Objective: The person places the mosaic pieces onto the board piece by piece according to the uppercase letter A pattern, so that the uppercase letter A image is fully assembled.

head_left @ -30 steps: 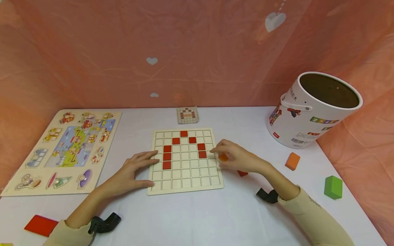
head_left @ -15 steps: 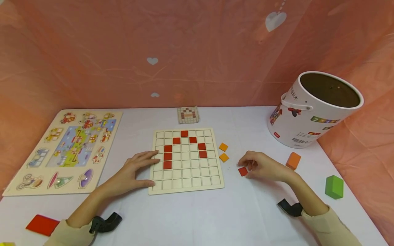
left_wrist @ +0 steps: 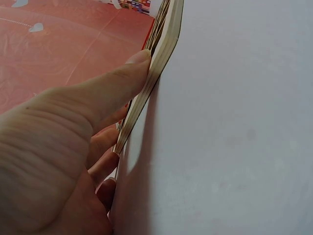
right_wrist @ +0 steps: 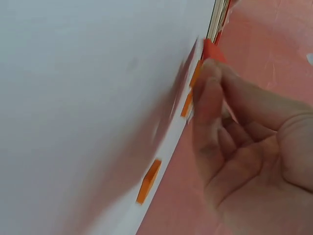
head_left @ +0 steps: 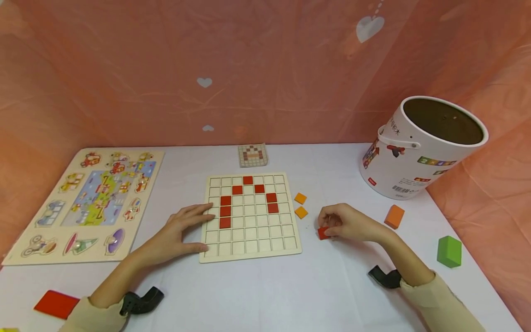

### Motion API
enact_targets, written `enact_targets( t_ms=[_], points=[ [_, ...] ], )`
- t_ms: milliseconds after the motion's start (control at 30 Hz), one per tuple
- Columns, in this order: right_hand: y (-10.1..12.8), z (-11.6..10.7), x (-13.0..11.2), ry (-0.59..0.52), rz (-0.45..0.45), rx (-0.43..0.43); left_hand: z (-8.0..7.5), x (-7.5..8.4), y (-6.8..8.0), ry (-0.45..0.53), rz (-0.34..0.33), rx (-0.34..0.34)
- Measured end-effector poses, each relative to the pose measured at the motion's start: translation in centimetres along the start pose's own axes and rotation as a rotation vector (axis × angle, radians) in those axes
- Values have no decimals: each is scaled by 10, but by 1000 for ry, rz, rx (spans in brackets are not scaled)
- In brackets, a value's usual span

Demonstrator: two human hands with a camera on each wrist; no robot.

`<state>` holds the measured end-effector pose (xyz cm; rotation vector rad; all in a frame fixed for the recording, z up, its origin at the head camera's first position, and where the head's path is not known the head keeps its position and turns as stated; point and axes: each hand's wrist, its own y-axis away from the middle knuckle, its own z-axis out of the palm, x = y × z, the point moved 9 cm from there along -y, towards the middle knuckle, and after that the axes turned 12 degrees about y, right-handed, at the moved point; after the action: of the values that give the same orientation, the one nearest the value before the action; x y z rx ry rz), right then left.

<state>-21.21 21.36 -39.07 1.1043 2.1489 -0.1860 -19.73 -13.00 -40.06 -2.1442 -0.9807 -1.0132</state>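
A cream wooden grid board (head_left: 250, 235) lies mid-table with several red square tiles (head_left: 225, 211) set in its cells, forming a peaked shape. My left hand (head_left: 178, 233) rests at the board's left edge, thumb and fingers spread and touching the rim; the left wrist view shows the thumb (left_wrist: 129, 73) against the board's side. To the right of the board, my right hand (head_left: 350, 223) pinches a red square tile (head_left: 323, 233) between thumb and fingertips. In the right wrist view that tile (right_wrist: 212, 50) sticks out past the fingertips. Two orange tiles (head_left: 301, 212) lie between board and right hand.
Behind the board is a small pattern card (head_left: 253, 156). A wooden picture puzzle (head_left: 120, 249) lies left, a red flat piece (head_left: 56, 304) below it. At right stand a white bucket (head_left: 398, 170), an orange block (head_left: 394, 216) and a green block (head_left: 449, 251).
My right hand drew back rightward from beside the board, reached the loose red tile on the table, and now pinches it, shifted slightly left. My left hand stayed at the board's edge.
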Motion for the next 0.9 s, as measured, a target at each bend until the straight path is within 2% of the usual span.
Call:
enact_targets(
  t_ms=[133, 400, 600, 900],
  points=[
    [-18, 2, -11, -129, -23, 0, 0, -1, 0, 6, -2, 3],
    [-65, 13, -41, -183, -34, 29, 0, -5, 0, 6, -6, 5],
    [-83, 18, -59, -16, -59, 78, 0, -5, 1, 10, -7, 7],
    [-82, 18, -66, 136, -72, 118, 0, -6, 1, 7, -12, 5]
  ],
)
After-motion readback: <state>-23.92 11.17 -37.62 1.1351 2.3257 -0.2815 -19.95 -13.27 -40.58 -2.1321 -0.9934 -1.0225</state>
